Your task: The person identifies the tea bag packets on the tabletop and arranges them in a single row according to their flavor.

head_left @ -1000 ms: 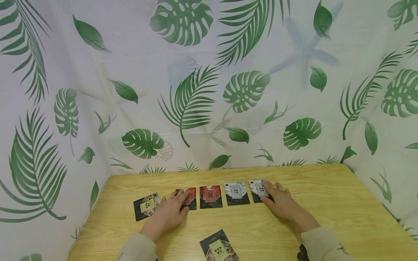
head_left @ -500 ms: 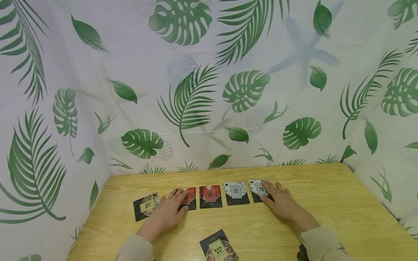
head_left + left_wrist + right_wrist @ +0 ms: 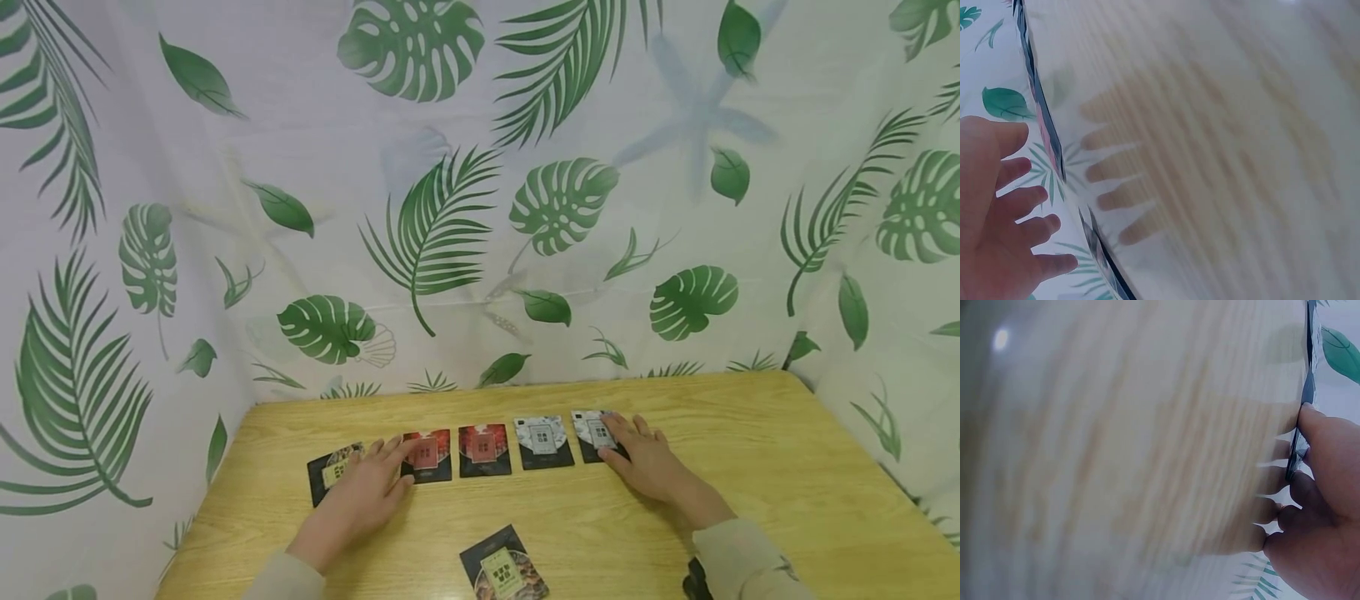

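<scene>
Five flat printed packets lie in a row on the wooden table. My left hand (image 3: pixel 358 493) hovers over the yellow-labelled packet (image 3: pixel 321 478) at the row's left end, partly covering it, with its fingertips near the left red packet (image 3: pixel 426 468). The left wrist view shows that hand (image 3: pixel 1007 219) with spread fingers, raised off the table and holding nothing. My right hand (image 3: pixel 647 462) touches the rightmost white-and-black packet (image 3: pixel 588 428), its thumb at the lower edge and fingers over the right side. In the right wrist view, the thumb meets this packet's edge (image 3: pixel 1300 434).
Between the hands lie another red packet (image 3: pixel 483 452) and a white-and-black packet (image 3: pixel 543 443). A yellow-labelled packet (image 3: pixel 504 568) lies tilted nearer the person. Leaf-printed cloth (image 3: pixel 480 250) hangs behind the wooden table (image 3: pixel 600 550) and at both sides.
My left hand has drawn back leftward off the left red packet, uncovering more of it and overlapping the yellow-labelled packet more. The right hand stays at the rightmost packet.
</scene>
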Motion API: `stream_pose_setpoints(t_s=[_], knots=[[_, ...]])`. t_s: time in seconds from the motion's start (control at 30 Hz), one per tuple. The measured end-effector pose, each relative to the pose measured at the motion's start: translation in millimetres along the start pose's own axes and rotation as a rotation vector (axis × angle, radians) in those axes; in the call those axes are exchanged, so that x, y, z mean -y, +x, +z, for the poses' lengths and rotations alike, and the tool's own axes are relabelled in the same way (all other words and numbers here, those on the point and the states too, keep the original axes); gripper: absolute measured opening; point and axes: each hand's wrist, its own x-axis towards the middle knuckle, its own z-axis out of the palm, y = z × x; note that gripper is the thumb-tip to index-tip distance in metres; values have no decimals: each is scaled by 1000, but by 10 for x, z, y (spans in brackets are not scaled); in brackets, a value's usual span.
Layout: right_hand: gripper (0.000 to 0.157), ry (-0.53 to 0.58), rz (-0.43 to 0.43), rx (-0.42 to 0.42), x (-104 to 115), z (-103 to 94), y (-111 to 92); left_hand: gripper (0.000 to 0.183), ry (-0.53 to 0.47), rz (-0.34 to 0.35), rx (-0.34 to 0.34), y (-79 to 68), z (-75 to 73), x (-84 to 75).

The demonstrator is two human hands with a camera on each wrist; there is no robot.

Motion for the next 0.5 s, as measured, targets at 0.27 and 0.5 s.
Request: stream_pose_setpoints(t_s=[0.27, 0.5], knots=[[64, -23, 15, 13, 19, -18, 2, 56, 27, -4, -39, -105, -78, 115], [64, -30, 20, 20, 48, -24, 5, 44, 68, 0, -92, -211, -169, 270]])
